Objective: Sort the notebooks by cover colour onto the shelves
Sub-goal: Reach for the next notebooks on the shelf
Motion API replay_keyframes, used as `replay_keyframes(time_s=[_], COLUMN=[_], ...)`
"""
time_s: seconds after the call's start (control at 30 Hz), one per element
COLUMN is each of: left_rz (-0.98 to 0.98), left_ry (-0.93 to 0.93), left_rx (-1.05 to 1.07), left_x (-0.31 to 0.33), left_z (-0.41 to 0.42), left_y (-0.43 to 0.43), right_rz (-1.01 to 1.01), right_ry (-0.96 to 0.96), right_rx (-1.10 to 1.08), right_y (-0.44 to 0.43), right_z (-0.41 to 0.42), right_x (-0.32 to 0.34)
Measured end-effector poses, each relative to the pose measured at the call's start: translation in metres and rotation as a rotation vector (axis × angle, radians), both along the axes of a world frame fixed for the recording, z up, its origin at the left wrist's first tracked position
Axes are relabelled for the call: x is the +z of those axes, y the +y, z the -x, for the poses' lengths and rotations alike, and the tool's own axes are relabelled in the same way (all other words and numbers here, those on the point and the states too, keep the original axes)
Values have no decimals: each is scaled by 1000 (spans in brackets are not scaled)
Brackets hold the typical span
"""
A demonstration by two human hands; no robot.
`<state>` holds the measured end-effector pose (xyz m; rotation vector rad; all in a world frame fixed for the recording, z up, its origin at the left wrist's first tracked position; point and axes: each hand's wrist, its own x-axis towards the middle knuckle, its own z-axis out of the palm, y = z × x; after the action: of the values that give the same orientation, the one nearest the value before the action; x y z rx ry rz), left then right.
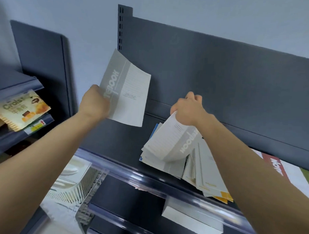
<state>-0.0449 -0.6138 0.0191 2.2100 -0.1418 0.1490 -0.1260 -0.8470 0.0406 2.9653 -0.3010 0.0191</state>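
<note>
Left hand: I see the left hand [94, 103] clenched on the lower corner of a grey notebook [126, 91], holding it up in the air with its cover facing me and its top tilted toward the back panel [222, 75]
Right hand: the right hand [187, 107] grasps the far edge of a second grey notebook [172, 142], fingers curled over it, so the cover bends up off the pile
Pile: the pile of notebooks [192, 168] lies fanned out on the top shelf [117, 143], directly under the right hand and running back along that forearm toward me
Colours in the pile: a blue-edged notebook [154, 131] peeks out below the right hand on its inner side; yellow-edged notebooks [223, 196] show at the near end, beside the right forearm
Outside the right arm: a red notebook [273, 164] and a green notebook [308, 176] lie flat on the same shelf
Outside the left arm: a snack packet [21, 109] sits on a neighbouring shelf, below hand height
Under the left forearm: a white basket [79, 188], one level down
Between the forearms: a white box [191, 219] on the lower shelf
</note>
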Motion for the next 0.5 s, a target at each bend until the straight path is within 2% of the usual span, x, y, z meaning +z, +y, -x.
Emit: replay_keyframes(time_s=[0.13, 0.37, 0.5], left_rz=[52, -46, -91], left_ry=[57, 29, 27], left_rx=[50, 224, 275], left_x=[-4, -12, -14], left_z=[3, 20, 35], left_y=[-3, -7, -4], right_rz=[-99, -51, -109], right_ry=[56, 94, 174], right_rx=[81, 262, 333], right_y=[-5, -22, -29], right_z=[-14, -54, -66], right_x=[-15, -45, -72])
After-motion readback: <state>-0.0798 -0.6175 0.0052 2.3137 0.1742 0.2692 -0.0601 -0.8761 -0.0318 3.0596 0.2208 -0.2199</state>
